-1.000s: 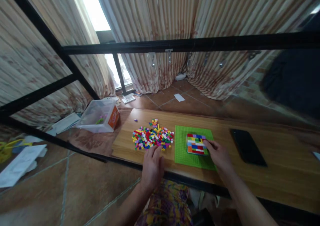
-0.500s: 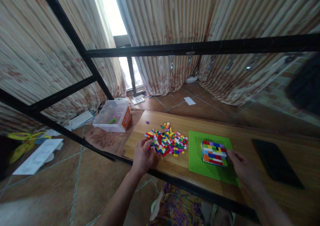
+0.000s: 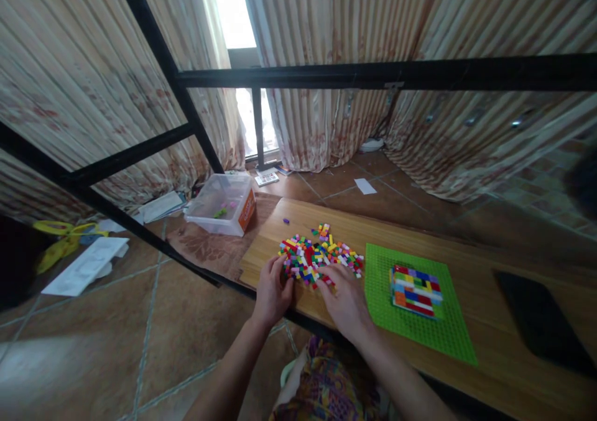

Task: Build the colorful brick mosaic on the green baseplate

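A loose pile of small coloured toy bricks (image 3: 305, 256) lies on the wooden table. My left hand (image 3: 273, 289) rests at the pile's near left edge, its thumb and fingers apart. From the right, my right hand (image 3: 346, 298) reaches over the near side of the pile with fingers stretched onto the bricks; no held brick shows in either hand. To the right, a green baseplate (image 3: 377, 284) carries a flat block of multicoloured bricks (image 3: 416, 291) in rows. Neither hand touches the block.
A single purple brick (image 3: 286, 221) lies behind the pile. Beyond the table's left end stands a clear plastic box (image 3: 219, 222) with a few pieces inside. A dark flat object (image 3: 543, 318) lies at the right. Black metal bars (image 3: 326, 76) cross in front of the curtains.
My right hand has left the side of the brick block on the baseplate and moved left to the pile. My left hand stays by the pile, its thumb and fingers now wider apart.
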Action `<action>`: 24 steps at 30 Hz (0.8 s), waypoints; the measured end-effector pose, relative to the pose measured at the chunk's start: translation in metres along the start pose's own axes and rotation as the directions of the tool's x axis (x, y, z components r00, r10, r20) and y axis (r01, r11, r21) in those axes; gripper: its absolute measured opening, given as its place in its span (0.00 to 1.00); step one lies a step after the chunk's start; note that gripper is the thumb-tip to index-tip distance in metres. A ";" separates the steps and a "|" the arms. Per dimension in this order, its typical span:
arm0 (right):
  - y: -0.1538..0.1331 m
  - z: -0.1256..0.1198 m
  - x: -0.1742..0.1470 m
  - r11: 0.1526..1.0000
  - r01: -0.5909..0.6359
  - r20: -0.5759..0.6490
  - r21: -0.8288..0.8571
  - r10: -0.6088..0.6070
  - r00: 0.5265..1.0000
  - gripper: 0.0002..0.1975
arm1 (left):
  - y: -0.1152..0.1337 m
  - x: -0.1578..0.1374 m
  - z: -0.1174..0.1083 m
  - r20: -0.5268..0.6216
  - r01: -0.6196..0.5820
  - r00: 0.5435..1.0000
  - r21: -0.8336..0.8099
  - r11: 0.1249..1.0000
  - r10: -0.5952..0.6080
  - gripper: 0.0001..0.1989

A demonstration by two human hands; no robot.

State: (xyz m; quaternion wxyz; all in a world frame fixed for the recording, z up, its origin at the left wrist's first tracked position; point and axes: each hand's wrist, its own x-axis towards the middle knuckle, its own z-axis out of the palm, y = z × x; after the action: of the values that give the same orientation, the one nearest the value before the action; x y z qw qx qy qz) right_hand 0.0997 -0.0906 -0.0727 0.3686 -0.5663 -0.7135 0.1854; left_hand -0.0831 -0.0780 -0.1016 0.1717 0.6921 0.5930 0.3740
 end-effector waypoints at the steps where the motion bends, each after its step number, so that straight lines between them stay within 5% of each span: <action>1: -0.004 0.011 0.008 0.999 0.038 0.039 -0.036 -0.036 0.999 0.10 | -0.001 -0.001 0.001 -0.004 -0.005 1.000 -0.014 1.000 0.005 0.24; 8: -0.013 0.048 0.048 0.950 0.105 0.111 -0.295 -0.075 0.991 0.10 | -0.001 -0.004 0.004 -0.013 0.011 1.000 -0.044 0.999 -0.012 0.27; 13: -0.009 0.058 0.053 0.937 0.108 0.119 -0.333 -0.072 0.990 0.06 | 0.001 -0.004 0.005 -0.012 0.039 0.999 -0.034 0.999 -0.039 0.27; 24: 0.032 0.017 0.046 0.934 -0.051 -0.007 -0.354 0.052 0.999 0.06 | 0.004 -0.005 0.006 0.016 0.032 0.999 0.071 0.997 -0.033 0.25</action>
State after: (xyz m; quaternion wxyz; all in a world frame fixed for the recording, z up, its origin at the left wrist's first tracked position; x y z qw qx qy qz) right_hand 0.1047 -0.0353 -0.0913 0.2545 -0.6418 -0.7205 0.0643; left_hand -0.0766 -0.0825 -0.1047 0.1583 0.6912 0.6156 0.3439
